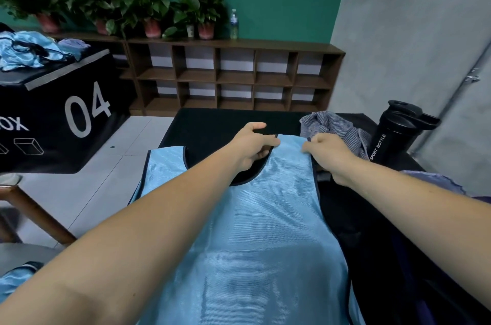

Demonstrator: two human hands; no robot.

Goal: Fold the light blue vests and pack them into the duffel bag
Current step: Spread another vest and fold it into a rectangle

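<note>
Blue vest [252, 231] flat on worktop [218, 123]; left grip [255, 146] and right grip [329, 154] both pinch its strap at 12 o'clock; bottle [396, 131] at 2.

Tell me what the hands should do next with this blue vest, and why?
Probably draw the pinched strap back toward the person, folding the top over the body. The left hand and right hand each pinch a far corner of one shoulder strap of the light blue vest, which lies spread out and unfolded on the black surface.
</note>
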